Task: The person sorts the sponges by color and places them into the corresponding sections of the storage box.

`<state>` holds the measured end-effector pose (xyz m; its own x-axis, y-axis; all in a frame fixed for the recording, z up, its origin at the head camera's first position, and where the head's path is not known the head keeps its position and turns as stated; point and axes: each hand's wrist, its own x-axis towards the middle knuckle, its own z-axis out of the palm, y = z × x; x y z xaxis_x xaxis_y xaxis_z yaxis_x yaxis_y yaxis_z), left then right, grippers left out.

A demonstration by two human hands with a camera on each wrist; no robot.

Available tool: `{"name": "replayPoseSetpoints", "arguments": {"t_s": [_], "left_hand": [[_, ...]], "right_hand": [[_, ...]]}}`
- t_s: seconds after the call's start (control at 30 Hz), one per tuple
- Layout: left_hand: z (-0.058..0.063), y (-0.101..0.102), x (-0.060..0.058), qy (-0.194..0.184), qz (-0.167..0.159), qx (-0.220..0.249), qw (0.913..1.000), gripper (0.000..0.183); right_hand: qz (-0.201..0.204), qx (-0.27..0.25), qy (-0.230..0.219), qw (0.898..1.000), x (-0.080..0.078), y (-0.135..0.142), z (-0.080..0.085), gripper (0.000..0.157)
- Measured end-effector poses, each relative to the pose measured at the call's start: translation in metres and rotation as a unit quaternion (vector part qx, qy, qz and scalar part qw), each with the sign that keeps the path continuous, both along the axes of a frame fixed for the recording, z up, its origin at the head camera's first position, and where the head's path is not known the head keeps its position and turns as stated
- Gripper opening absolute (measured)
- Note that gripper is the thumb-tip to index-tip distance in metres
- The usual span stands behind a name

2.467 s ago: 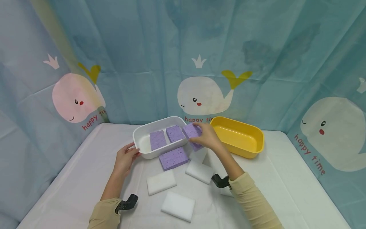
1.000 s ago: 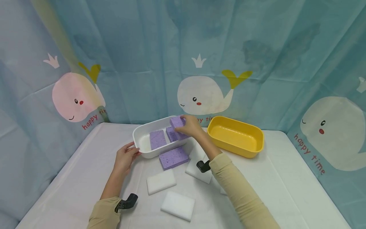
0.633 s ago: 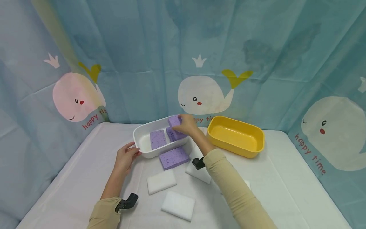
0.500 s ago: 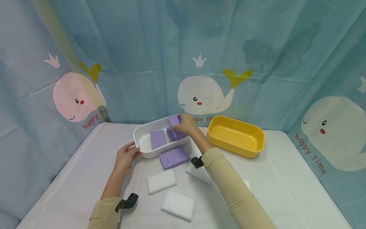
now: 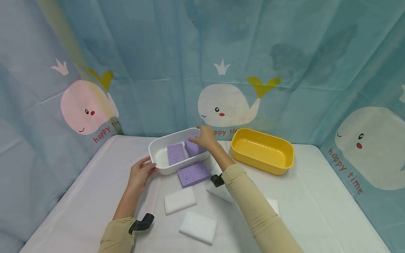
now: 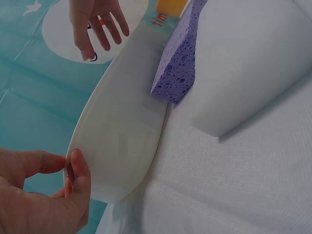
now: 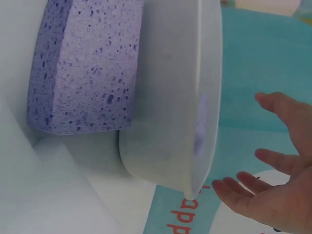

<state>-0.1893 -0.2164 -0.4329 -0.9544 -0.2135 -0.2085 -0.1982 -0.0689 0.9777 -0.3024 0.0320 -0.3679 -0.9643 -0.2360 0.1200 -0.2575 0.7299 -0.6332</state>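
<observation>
My left hand (image 5: 139, 174) pinches the near left rim of a white plastic tub (image 5: 171, 169), thumb on one side and fingers on the other in the left wrist view. Inside, a purple sponge (image 5: 175, 154) lies in the middle, and a second purple sponge (image 5: 191, 148) at the right end is partly hidden by my right hand (image 5: 208, 138). That hand hovers over the tub's right end; the right wrist view shows its fingers spread, with nothing between them. Another purple sponge (image 5: 193, 174) lies on the table against the tub's front wall.
A yellow tub (image 5: 262, 163) stands to the right of the white one, near the curtain (image 5: 152, 70). Several white sponge blocks lie in front, including one at left (image 5: 180, 200) and one nearest me (image 5: 198, 227). My right sleeve (image 5: 253, 200) crosses over others.
My right hand carried a purple sponge leftward into the right end of the white tub, set it down there and let go. The left hand has stayed at the rim.
</observation>
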Motion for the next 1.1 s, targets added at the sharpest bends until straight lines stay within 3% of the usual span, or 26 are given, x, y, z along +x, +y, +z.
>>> {"name": "replayPoseSetpoints", "arguments": {"t_s": [0.83, 1.1], "left_hand": [[0.001, 0.001, 0.001, -0.006, -0.002, -0.007, 1.0, 0.061], [0.002, 0.001, 0.002, -0.008, -0.006, -0.016, 0.9998, 0.061]], "right_hand": [[0.055, -0.117, 0.0, 0.992, 0.041, 0.02, -0.004, 0.062], [0.067, -0.126, 0.016, 0.99, 0.058, 0.026, -0.007, 0.057]]}}
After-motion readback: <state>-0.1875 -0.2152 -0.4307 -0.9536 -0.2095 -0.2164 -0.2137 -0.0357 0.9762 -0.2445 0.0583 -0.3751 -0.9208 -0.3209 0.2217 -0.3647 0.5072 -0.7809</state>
